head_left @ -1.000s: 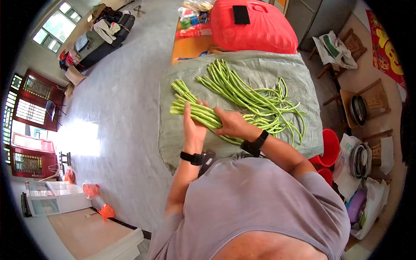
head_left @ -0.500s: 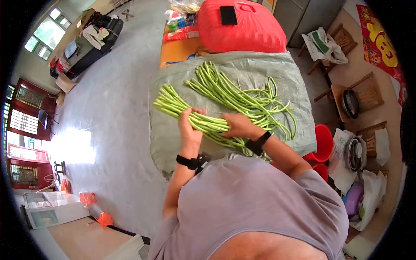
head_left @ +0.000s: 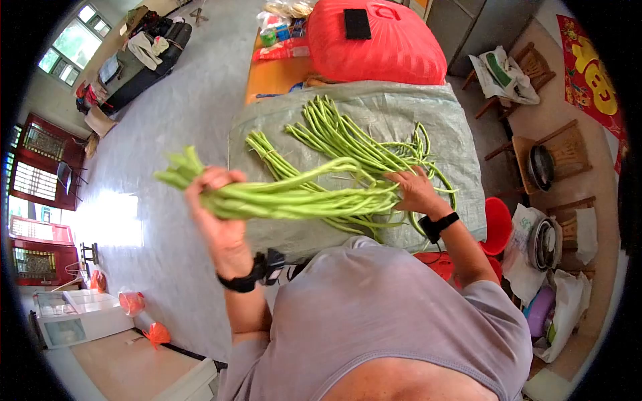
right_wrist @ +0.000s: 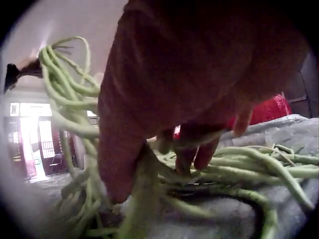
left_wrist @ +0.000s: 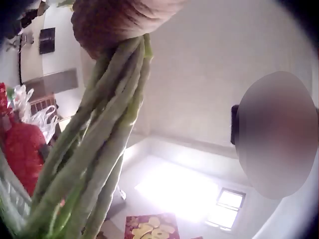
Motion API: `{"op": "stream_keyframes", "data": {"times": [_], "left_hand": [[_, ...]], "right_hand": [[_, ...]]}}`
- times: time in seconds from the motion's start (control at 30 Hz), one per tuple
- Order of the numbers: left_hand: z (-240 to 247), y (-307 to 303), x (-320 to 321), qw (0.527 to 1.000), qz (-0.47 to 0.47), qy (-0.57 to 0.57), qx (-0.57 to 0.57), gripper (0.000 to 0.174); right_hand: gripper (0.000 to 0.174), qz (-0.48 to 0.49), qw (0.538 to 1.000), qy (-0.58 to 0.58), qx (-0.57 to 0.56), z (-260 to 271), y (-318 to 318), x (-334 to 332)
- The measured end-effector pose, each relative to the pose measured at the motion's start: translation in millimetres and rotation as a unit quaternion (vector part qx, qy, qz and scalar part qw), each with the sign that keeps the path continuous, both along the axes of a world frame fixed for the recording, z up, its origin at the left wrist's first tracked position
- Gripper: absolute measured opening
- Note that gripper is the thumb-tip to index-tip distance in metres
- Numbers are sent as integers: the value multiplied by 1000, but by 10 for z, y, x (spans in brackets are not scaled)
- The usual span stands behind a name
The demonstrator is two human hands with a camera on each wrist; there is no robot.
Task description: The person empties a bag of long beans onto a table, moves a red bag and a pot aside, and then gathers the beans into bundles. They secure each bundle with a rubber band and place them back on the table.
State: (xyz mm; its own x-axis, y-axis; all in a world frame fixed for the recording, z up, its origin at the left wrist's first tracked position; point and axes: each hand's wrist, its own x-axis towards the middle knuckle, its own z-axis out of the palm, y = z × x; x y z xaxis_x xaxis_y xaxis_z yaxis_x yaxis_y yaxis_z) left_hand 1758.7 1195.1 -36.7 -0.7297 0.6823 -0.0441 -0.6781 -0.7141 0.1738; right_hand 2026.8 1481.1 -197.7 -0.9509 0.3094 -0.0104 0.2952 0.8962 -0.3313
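My left hand (head_left: 217, 210) grips a bunch of long green beans (head_left: 294, 200) near its cut ends, raised at the left edge of the covered table. The bunch stretches rightward, and in the left wrist view its long beans (left_wrist: 94, 134) run out of the fist. At the far ends of the bunch is my right hand (head_left: 421, 194), low over the loose beans. A bean (right_wrist: 142, 199) passes between its thumb and fingers in the right wrist view. Beneath lie a tied bundle of beans (head_left: 267, 152) and a looser pile (head_left: 341, 134).
A grey-green woven sheet (head_left: 448, 110) covers the table. Behind it sit a red mesh food cover (head_left: 374, 47) with a black phone (head_left: 357, 24) on top, and plastic bags (head_left: 274, 23). A red bucket (head_left: 496, 224) and wooden chairs (head_left: 568, 160) stand at the right.
My left hand has lifted its bunch off the table and swung it left and nearer the head camera. The right hand has slid right along the beans toward their ends. A tied bundle stays behind.
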Motion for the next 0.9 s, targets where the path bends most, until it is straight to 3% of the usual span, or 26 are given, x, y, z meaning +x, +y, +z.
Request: {"op": "stream_keyframes", "data": {"times": [0.1, 0.23, 0.27, 0.3, 0.33, 0.37, 0.4, 0.47, 0.5, 0.53, 0.6, 0.67, 0.8, 0.9], "left_hand": [[310, -471, -177, 987, -35, -38, 154, 6], [671, -1049, -264, 983, 65, -16, 173, 11], [728, -1160, -259, 981, 41, -9, 187, 4], [723, -1190, -216, 950, 216, 220, -49, 4], [715, -1208, -175, 786, 359, 420, -278, 7], [718, -1245, -131, 512, 450, 561, -469, 10], [793, -1436, -164, 461, 397, 638, -472, 23], [821, -1636, -160, 403, 439, 608, -524, 26], [859, -1643, -149, 374, 460, 591, -548, 27], [882, -1617, -125, 349, 487, 582, -551, 17], [901, -1840, -206, 568, 510, 448, -466, 24], [884, -2100, -296, 670, 493, 372, -412, 30], [866, -2145, -305, 701, 479, 323, -417, 13], [850, -1922, -180, 701, 509, 266, -421, 6]], "right_hand": [[74, 10, 996, -85, 14, -93, 186, 111], [66, 44, 977, -111, -179, 75, 424, 36], [60, 44, 978, -63, -197, 7, 525, -31], [60, -2, 980, -36, -193, 13, 572, -119], [60, -48, 981, -9, -189, 5, 590, -223], [60, -95, 978, 18, -184, 6, 564, -330], [66, -90, 993, 2, -80, 14, 481, -475], [80, -79, 988, -31, 130, -6, 259, -802], [88, -90, 989, -31, 113, -82, 170, -927], [97, -101, 990, -30, 96, -224, 94, -1055], [111, -117, 988, -45, 88, -410, 67, -1182], [120, -128, 983, -76, 105, -534, 98, -1280], [114, -69, 994, -74, 31, -622, 453, -1259], [109, -109, 993, -54, 1, -656, 540, -1228]]}}
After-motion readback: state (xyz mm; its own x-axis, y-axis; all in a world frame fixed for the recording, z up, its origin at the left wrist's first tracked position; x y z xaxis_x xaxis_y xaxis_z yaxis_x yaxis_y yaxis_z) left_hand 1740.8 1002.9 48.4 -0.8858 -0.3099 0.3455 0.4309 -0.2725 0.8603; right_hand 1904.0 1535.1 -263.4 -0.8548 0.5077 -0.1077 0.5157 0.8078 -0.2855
